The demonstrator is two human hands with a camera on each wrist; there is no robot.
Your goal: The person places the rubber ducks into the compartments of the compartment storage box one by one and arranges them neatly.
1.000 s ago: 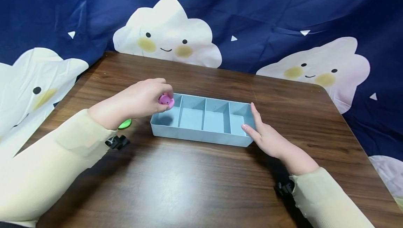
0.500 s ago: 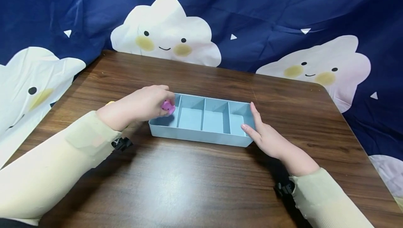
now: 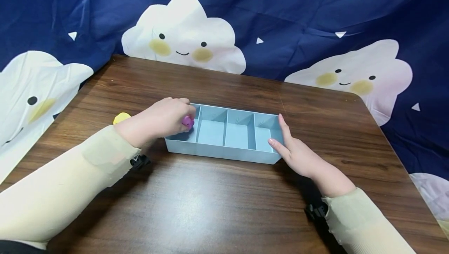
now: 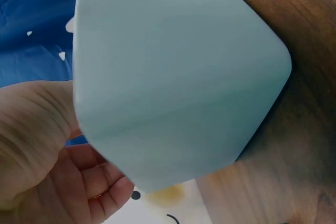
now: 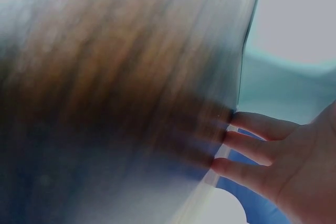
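While the right hand braces the right end of the blue box, the left hand pinches a small purple toy at the leftmost compartment. Toy sits low, at the ends of the left fingers, probably below the rim; whether it touches the compartment floor cannot be told (the left wrist view shows the box's outer wall and some curled fingers, not the toy). Right fingers: straight and spread, with gaps between them in the right wrist view, thumb reaching over the rim. A yellow thing, partly hidden by the left arm, lies on the table left of the box. Handling, in my judgement: a light pinch should suffice, loosened only once the toy bears on the floor; knuckles best clear of the first divider; gentle, even pressure from the right hand should prevent sliding without tipping the box.
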